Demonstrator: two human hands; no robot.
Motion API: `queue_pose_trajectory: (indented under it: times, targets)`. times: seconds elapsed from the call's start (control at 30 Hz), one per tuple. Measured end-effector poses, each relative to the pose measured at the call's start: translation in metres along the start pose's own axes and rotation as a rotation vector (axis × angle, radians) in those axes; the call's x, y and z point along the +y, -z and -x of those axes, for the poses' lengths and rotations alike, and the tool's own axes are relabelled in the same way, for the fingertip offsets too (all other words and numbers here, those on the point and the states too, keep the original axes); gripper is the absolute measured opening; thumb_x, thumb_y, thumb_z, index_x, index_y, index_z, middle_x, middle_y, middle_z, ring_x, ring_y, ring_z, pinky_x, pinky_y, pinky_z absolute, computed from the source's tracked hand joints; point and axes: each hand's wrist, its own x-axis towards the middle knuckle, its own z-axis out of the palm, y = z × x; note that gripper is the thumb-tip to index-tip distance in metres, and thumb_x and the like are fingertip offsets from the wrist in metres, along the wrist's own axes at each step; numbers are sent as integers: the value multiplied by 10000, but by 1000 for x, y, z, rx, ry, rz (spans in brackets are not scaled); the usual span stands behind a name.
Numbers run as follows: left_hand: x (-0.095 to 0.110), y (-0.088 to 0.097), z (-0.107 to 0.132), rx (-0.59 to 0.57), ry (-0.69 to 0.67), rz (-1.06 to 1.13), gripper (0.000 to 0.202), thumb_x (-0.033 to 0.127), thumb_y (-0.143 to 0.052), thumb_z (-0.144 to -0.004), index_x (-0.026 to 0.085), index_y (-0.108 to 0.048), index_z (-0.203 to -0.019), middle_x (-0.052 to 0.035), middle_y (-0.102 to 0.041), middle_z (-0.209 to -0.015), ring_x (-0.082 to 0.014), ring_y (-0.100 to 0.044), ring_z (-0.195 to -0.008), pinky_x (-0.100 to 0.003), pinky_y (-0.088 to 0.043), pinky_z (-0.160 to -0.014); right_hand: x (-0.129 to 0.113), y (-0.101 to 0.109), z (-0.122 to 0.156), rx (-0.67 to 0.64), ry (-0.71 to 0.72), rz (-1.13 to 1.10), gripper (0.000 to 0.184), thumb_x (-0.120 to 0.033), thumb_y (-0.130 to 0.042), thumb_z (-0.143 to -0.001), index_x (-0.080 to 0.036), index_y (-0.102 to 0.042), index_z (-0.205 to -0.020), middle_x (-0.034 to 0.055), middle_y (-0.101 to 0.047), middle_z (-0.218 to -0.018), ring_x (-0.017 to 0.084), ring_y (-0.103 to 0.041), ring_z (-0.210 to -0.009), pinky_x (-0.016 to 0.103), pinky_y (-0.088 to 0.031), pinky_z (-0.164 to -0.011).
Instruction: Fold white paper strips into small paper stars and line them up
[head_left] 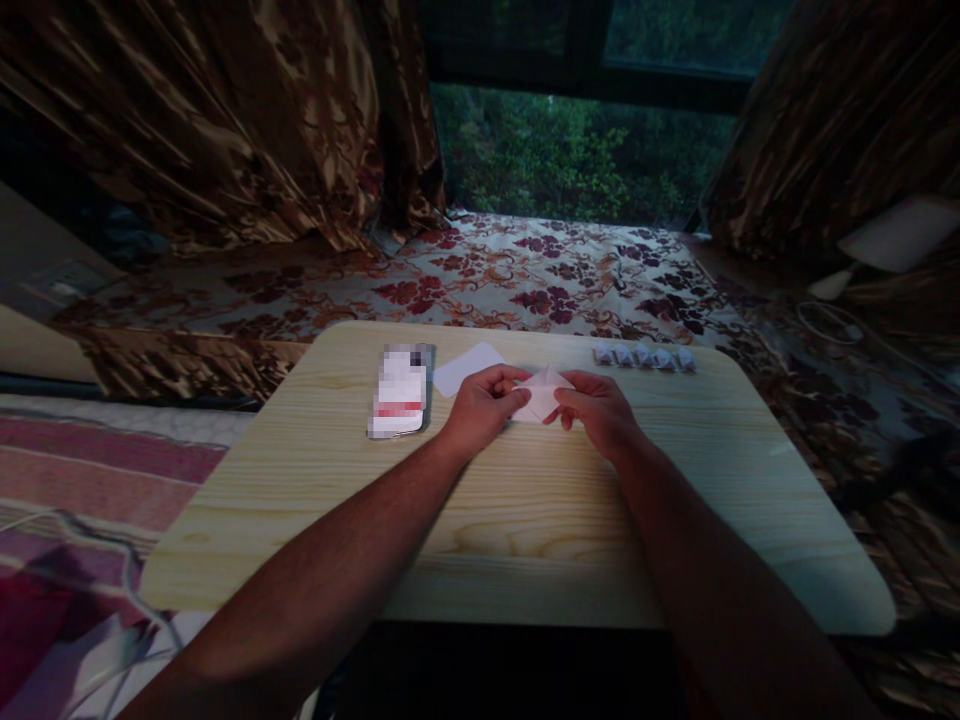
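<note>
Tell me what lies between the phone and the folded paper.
The head view shows a white paper sheet, then the left hand, between the phone and the folded paper.

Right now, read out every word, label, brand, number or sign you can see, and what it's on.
No text can be read.
White item with a red band: pixelated, unreadable.
Held folded paper: no lettering visible.
White sheet: no lettering visible.
Row of small folded pieces: too small to tell.
</note>
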Motion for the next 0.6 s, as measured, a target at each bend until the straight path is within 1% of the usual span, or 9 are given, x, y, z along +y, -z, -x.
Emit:
queue_pose_trajectory:
  times: [0.13, 0.23, 0.3, 0.43, 0.6]
  targets:
    - [-1, 1, 0, -7, 12, 59, 276, 277, -785, -678, 162, -725, -921, 26, -623, -613, -86, -508, -504, -218, -368, -508, 1, 1, 0, -25, -41, -109, 260, -264, -675, -726, -150, -743, -950, 41, -723, -689, 170, -680, -567, 217, -427, -443]
    - [-2, 1, 0, -18, 18, 82, 238, 273, -778, -689, 162, -731, -895, 14, -641, -624, -92, -531, -513, -223, -388, -515, 3, 2, -1, -26, -33, -167, 272, -244, -694, -710, -170, -746, -966, 38, -732, -723, 182, -697, -578, 224, -443, -446]
    - [-2, 1, -1, -26, 19, 93, 212, 269, -776, -695, 162, -734, -873, 7, -653, -632, -97, -546, -525, -225, -398, -524, 4, 3, 0, -33, -24, -185, 262, -243, -693, -712, -180, -753, -960, 34, -729, -707, 191, -705, -587, 229, -448, -451]
    - [-4, 1, -1, -45, 16, 132, 207, 267, -791, -689, 158, -738, -857, -13, -685, -667, -109, -585, -568, -235, -429, -564, 2, 3, 1, -42, -27, -204, 187, -223, -682, -706, -177, -760, -869, 39, -726, -685, 189, -701, -577, 240, -458, -472]
    - [-4, 2, -1, -77, 34, 180, 289, 314, -821, -667, 146, -749, -890, -42, -708, -702, -130, -612, -598, -258, -453, -592, -3, 1, 2, -19, -38, -247, 132, -215, -692, -665, -176, -740, -782, 29, -715, -653, 180, -677, -543, 264, -478, -489]
